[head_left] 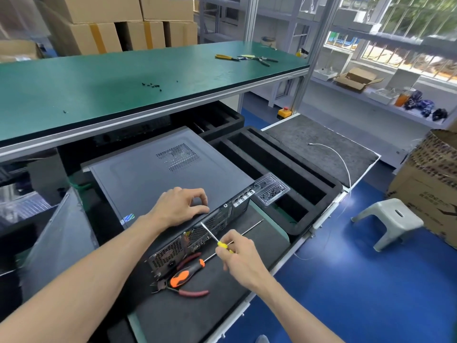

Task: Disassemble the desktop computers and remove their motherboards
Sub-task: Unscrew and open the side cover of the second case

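Observation:
A dark grey desktop computer case (153, 174) lies flat on the lower bench, side panel up, its rear ports facing me. My left hand (179, 206) rests on the near edge of the panel, fingers curled with the thumb along the edge. My right hand (238, 253) pinches a small yellow-handled screwdriver (212, 235), whose thin shaft points up-left with its tip at the top rear edge of the case.
An orange-and-black screwdriver (190, 271) and red-handled pliers (183, 285) lie by the case's rear. A clear tray of screws (270, 190) sits on black foam (284, 169). Loose screws (152, 85) and pliers (226, 57) lie on the green shelf (99, 90). A grey stool (389, 222) stands at the right.

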Available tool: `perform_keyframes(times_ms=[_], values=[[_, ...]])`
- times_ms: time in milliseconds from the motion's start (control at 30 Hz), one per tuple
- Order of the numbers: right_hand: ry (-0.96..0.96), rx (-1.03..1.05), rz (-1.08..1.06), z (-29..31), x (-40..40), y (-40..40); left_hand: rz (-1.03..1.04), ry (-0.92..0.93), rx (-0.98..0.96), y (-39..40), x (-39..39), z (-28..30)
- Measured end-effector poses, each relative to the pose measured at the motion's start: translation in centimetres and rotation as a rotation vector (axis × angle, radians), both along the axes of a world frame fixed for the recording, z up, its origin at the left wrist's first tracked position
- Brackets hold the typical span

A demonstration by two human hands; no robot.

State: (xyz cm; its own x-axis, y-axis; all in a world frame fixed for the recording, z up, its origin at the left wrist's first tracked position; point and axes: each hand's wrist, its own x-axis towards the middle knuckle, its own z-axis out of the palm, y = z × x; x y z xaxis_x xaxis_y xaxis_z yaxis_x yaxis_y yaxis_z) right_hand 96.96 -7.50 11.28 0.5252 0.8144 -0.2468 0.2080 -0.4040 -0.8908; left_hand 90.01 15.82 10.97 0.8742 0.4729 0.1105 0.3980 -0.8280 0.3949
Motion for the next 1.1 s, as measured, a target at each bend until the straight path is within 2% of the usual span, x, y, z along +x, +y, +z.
perform_keyframes(times_ms=[100, 200, 467, 733, 1100], values=[[0.038, 0.011, 0.033, -0.5, -1.9, 0.0, -0.043, 0.004, 0.115, 0.4, -0.6, -0.8], [-0.027, -0.029, 0.071, -1.0, -3.0, 0.3, -0.039, -0.079, 0.262, 0.5, -1.2, -1.8], [-0.063, -0.002, 0.042, -1.3, -3.6, 0.6, -0.015, -0.126, 0.357, 0.4, -1.3, -2.3], [-0.054, 0.019, 0.018, -1.5, -3.4, 0.8, -0.017, -0.115, 0.379, 0.3, -1.4, -2.1], [-0.106, -0.015, 0.026, -2.1, -3.8, 0.8, -0.016, -0.1, 0.315, 0.5, -1.3, -2.2]])
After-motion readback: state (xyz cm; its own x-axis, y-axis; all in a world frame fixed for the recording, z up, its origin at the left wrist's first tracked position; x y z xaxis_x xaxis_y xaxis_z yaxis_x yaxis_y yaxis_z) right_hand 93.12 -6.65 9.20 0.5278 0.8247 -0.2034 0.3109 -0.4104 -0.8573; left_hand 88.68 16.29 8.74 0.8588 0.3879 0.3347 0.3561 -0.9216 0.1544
